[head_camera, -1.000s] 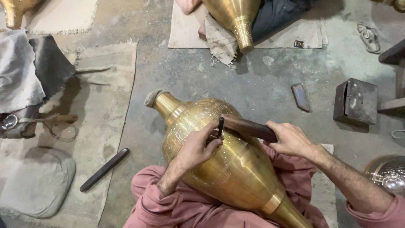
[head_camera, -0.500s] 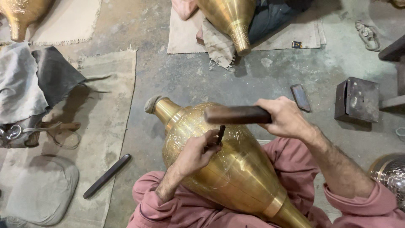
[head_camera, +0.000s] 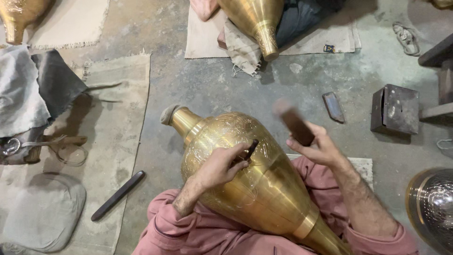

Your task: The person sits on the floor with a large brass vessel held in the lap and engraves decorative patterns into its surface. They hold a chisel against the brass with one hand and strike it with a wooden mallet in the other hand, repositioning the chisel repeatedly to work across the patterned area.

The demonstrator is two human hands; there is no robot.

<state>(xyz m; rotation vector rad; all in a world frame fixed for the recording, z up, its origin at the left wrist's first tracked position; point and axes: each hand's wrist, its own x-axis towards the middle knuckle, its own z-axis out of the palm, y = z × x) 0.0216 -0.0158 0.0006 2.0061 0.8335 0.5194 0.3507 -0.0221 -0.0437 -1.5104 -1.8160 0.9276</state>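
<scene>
— Two hands on one job. Large brass vase (head_camera: 245, 174) lies on its side across the lap of the person in pink clothing, neck pointing up-left, a plug in the mouth, base toward the lower right.

— Left hand?

— Left hand (head_camera: 219, 166) rests on the upper flank of the vase, fingers curled tight around a short dark chisel (head_camera: 248, 151). Tip of the chisel meets the engraved band of the brass.

— And the right?

— Right hand (head_camera: 317, 144) is raised just beside the vase, off its surface, fist closed around a dark wooden block (head_camera: 293, 123) used like a mallet. Block is motion-blurred; it sits above and to the right of the chisel, not touching it.

— Surroundings?

— Bare concrete floor. A long dark rod (head_camera: 118, 195) lies on a burlap mat (head_camera: 118, 118) to the left, well apart from the vase. Grey cloths (head_camera: 28, 89) heaped at the far left. A small flat metal piece (head_camera: 333, 106) and a dark metal box (head_camera: 394, 109) sit on the floor to the right. A second brass vessel (head_camera: 257, 19) lies on a mat at the top, neck on a rag. Part of a shiny round vessel (head_camera: 432, 208) shows at the right edge.

— Engraving detail?

— Fine scrolling lines on the vase's shoulder; pattern too small to read further.
</scene>
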